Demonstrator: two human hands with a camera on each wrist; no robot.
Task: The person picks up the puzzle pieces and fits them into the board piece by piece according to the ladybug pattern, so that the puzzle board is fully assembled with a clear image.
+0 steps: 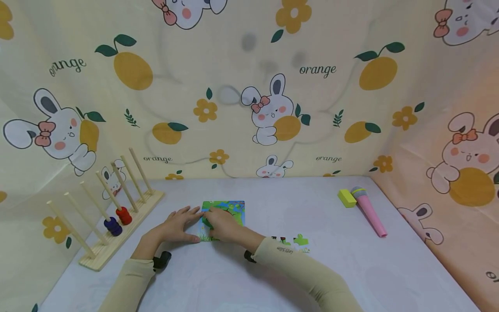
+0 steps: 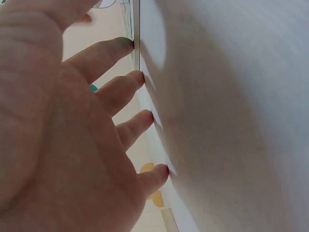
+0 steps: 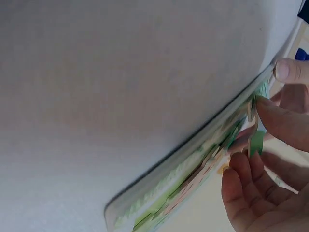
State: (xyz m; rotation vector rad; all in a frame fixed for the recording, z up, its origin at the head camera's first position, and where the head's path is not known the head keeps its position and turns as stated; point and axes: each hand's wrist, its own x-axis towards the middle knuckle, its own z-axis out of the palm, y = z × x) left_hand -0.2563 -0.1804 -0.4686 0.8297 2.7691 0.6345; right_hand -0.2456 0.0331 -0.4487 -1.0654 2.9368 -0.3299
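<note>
A colourful jigsaw puzzle board [image 1: 218, 204] lies flat on the white table, partly covered by both hands. My right hand [image 1: 225, 225] is over it and pinches a green puzzle piece [image 3: 257, 143] between thumb and fingers, with the piece tilted up on edge at the board's left part. Spread along the board's left side is my left hand [image 1: 176, 226], thumb and fingertips at its edge. In the left wrist view, the fingers [image 2: 116, 94] are extended, with tips on the table and against the board. Several loose puzzle pieces [image 1: 301, 241] lie to the right, partly behind the right forearm.
On the left stands a wooden peg rack [image 1: 97, 258] with upright rods, carrying dark blue rings [image 1: 113, 226] and red rings [image 1: 124, 216]. A yellow block [image 1: 347, 198] and a pink toy microphone [image 1: 371, 212] lie at the back right. A printed cloth backdrop surrounds the table.
</note>
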